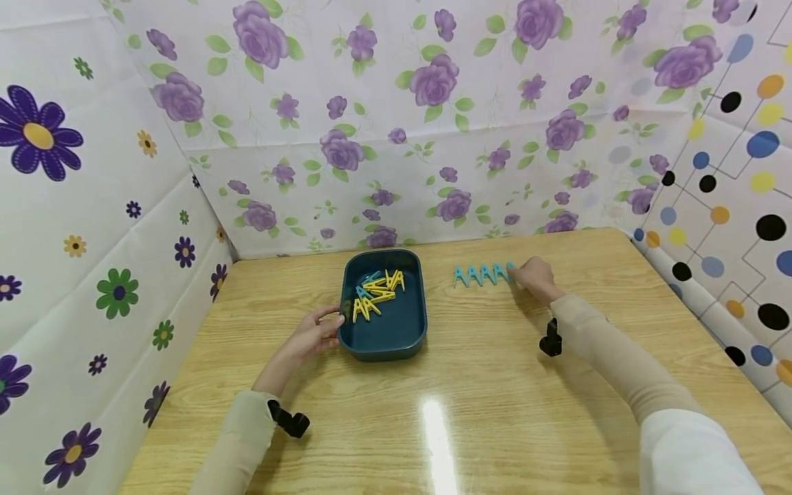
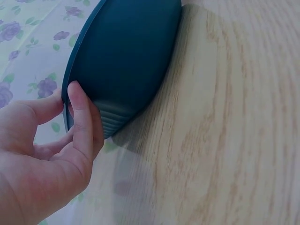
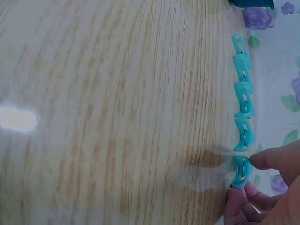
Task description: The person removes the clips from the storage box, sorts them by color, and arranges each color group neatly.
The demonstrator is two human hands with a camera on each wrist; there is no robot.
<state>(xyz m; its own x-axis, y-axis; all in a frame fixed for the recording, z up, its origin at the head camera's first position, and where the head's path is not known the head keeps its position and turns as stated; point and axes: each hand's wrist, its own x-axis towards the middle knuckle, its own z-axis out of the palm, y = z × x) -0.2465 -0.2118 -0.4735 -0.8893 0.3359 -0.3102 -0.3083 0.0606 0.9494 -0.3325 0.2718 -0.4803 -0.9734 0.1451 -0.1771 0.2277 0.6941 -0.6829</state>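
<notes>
My left hand (image 1: 312, 333) grips the left side of a dark teal plastic bin (image 1: 386, 354). In the left wrist view, thumb and fingers pinch the bin's rim (image 2: 70, 56). Inside lie several yellow clothespins (image 1: 383, 296) and a few blue ones (image 1: 364, 293), in a loose heap. To the right of the bin, several blue clothespins (image 1: 485, 274) stand side by side in a row on the table. At the row's right end my right hand (image 1: 535, 278) holds the last blue clothespin (image 3: 241, 171) between thumb and fingers. A small gap parts it from its neighbour (image 3: 243, 134).
The wooden table (image 1: 495, 385) carries a bright light reflection near its front. Behind it hangs a rose-patterned cloth (image 1: 396, 172). Flowered cloth (image 1: 111, 240) closes the left side and dotted cloth (image 1: 730, 227) the right.
</notes>
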